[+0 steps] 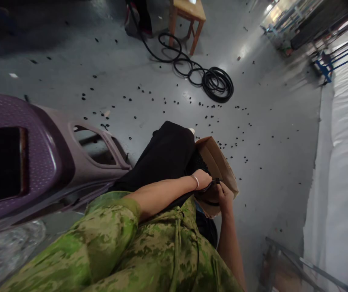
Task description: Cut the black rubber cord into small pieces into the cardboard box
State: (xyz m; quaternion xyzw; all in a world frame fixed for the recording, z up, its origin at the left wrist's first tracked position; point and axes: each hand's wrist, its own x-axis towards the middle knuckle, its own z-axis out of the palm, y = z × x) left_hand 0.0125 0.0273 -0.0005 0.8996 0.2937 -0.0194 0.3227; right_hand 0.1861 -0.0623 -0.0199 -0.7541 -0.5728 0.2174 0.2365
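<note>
The person's left hand (202, 179) and right hand (225, 195) grip a small dark piece (217, 181) over an open cardboard box (219, 160); beyond them I see coiled black hose (229, 87), leftward a purple stool (44, 154).

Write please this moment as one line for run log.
left hand: holding dark piece, shape unclear | right hand: pinching same piece | place: at open cardboard box | floor: small black pieces, coiled black hose/cable

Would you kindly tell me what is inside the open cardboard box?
Small black pieces are heaped inside the cardboard box. The left hand, right hand and a dark item between them cover part; what lies beneath is hidden.
</note>
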